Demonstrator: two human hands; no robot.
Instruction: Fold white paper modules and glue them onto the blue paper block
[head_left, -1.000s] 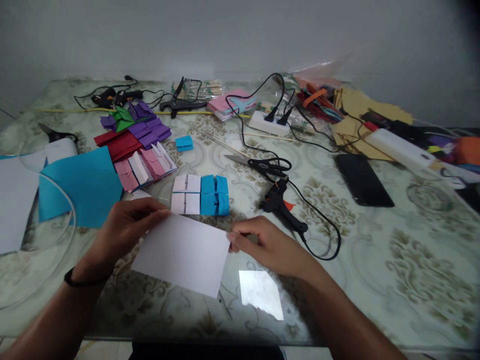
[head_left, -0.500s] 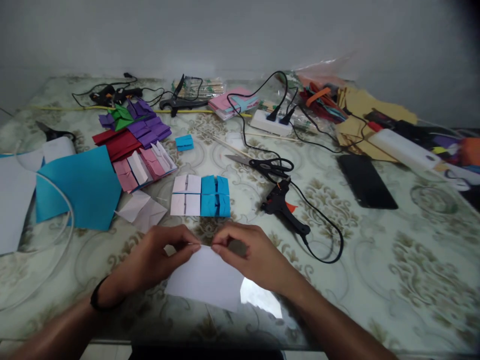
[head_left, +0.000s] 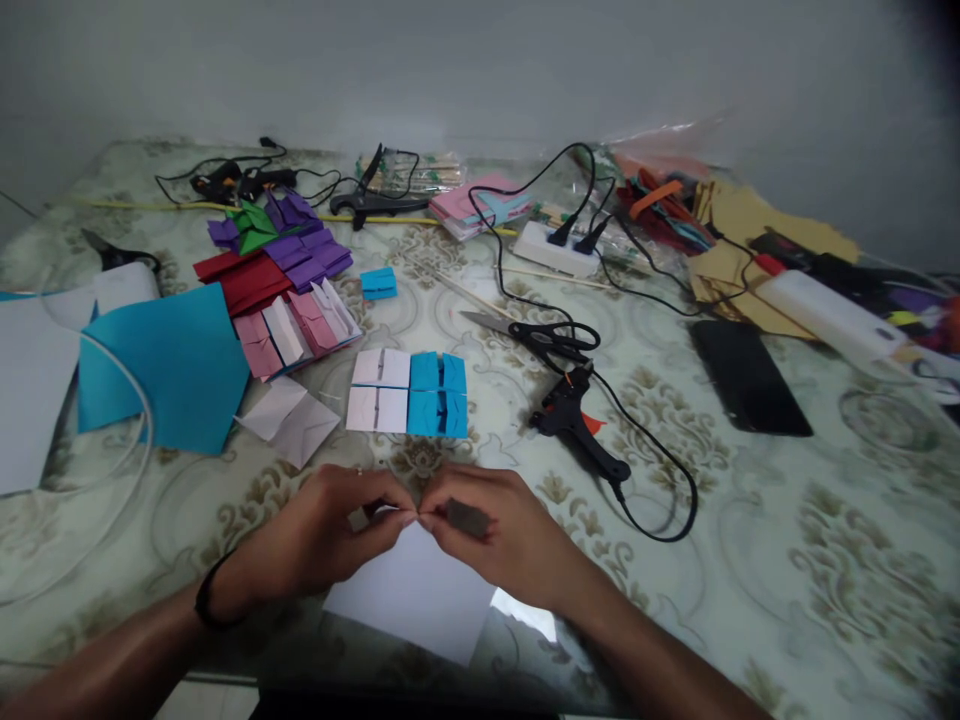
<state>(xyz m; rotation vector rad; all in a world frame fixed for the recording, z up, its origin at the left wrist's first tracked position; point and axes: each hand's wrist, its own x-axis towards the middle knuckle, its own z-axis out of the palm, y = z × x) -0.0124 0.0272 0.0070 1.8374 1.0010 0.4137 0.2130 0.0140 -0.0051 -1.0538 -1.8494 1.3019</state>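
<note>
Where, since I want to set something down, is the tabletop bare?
The widest bare patch of tabletop lies nearer than the smartphone, right of the right hand and glue gun. A smaller one sits between the blue folded papers and glue gun. It is crowded along the back, around the power strip and red folded papers.

Two hands show, one left hand [head_left: 322, 530] and one right hand [head_left: 502, 530], with one wristband [head_left: 214, 592] and one held sheet [head_left: 412, 595] between them. Nearby are two white units [head_left: 379, 390] and two blue units [head_left: 439, 395], plus one small blue piece [head_left: 378, 284] and one creased white piece [head_left: 291, 422]. There is one large blue sheet [head_left: 165, 370], one phone [head_left: 750, 378], one central glue gun [head_left: 581, 430] and one pair of central scissors [head_left: 536, 333] — and one socket block [head_left: 555, 249] with two plugs [head_left: 576, 238]. The folded pieces [head_left: 289, 270] in the pile overlap — their number is unclear.
</note>
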